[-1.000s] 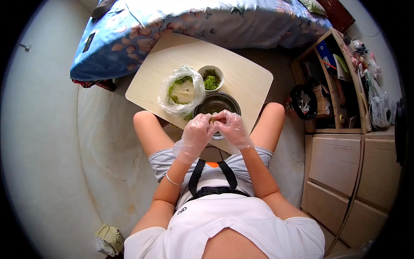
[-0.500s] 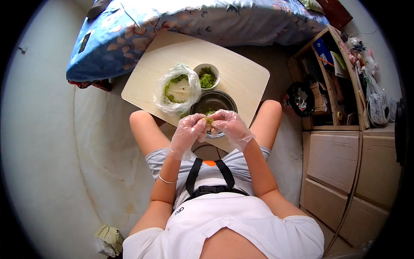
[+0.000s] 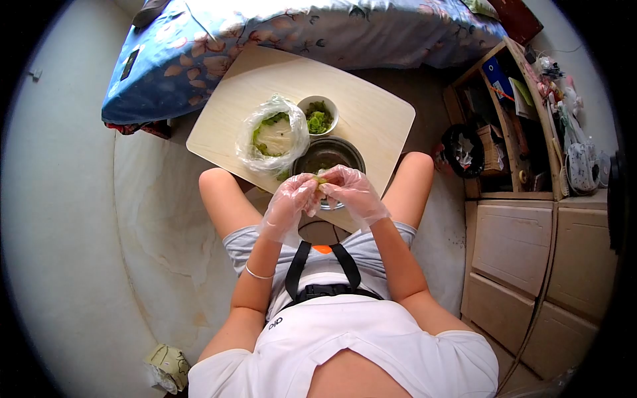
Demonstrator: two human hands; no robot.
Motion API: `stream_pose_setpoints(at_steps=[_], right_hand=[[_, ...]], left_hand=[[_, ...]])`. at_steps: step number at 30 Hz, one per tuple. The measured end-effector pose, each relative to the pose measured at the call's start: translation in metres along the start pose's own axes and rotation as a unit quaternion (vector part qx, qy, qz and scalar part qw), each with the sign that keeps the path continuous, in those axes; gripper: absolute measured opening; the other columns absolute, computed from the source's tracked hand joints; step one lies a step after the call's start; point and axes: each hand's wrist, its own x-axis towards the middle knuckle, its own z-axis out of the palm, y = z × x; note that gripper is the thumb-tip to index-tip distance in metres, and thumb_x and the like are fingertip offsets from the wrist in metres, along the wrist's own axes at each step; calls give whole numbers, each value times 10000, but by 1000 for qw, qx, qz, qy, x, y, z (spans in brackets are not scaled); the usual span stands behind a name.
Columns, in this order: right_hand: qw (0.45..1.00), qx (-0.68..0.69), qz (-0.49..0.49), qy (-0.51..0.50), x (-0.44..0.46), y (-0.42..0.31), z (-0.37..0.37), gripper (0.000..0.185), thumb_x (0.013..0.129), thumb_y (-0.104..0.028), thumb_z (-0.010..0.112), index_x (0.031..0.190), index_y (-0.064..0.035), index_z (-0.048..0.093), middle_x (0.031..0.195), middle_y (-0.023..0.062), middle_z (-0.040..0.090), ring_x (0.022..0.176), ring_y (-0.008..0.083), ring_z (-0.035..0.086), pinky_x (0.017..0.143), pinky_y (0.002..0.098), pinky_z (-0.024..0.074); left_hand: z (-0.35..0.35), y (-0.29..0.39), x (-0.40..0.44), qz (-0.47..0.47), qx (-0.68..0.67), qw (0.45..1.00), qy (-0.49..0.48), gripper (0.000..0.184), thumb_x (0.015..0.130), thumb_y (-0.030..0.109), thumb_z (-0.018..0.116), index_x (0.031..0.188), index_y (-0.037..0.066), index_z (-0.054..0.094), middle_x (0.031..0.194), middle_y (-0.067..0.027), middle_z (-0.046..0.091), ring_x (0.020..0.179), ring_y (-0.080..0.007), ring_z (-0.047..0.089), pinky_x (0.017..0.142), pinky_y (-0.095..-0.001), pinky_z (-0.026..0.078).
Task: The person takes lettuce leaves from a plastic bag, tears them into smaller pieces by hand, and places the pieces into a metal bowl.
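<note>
My left hand [image 3: 290,202] and my right hand [image 3: 350,192], both in clear plastic gloves, meet over the near edge of a metal bowl [image 3: 330,154]. Pinched between their fingertips is a small piece of green leaf [image 3: 320,180]. The bowl looks dark inside, and its near part is hidden by the hands. Left of it, an open clear plastic bag [image 3: 245,142] holds pale and green leaves. A white bowl [image 3: 333,111] with green leaves [image 3: 319,121] stands just behind the metal bowl.
The light table [image 3: 375,109] stands between my knees, against a bed with a flowered cover [image 3: 279,36]. To the right are a black-lined bin [image 3: 463,151], a wooden shelf [image 3: 504,195] and cabinets [image 3: 511,249]. A patterned object [image 3: 168,366] lies at the lower left.
The view has shifted slightly, so the table appears further left and up. The green piece between my fingertips shows differently, and both hands have turned a little.
</note>
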Motion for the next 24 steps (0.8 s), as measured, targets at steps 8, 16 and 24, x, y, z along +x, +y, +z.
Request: stream_pose_setpoints(at_steps=[8,16,24], right_hand=[[962,-240,-107,76,3,0,1,117,855,-56,629,946,6,667,846,69,667,739,119,611,679,263,504],[985,-136,-58,84,6,12,-2,150,849,-45,603,969,15,670,872,78,682,777,117,627,725,264,521],[1000,-7,9,7,12,18,-18,157,864,-28,604,1002,18,662,899,68,676,793,120,631,733,258,525]], left_hand=[[-2,-4,2,35,51,998,26,132,943,128,565,986,4,584,755,-15,581,575,-64,512,503,-221,426],[-12,-12,6,27,31,999,-2,177,927,156,596,1029,11,595,812,-21,608,617,-75,541,550,-224,469],[-15,-16,8,9,-21,1000,-20,186,902,166,633,1013,17,613,824,-33,631,620,-81,533,548,-214,454]])
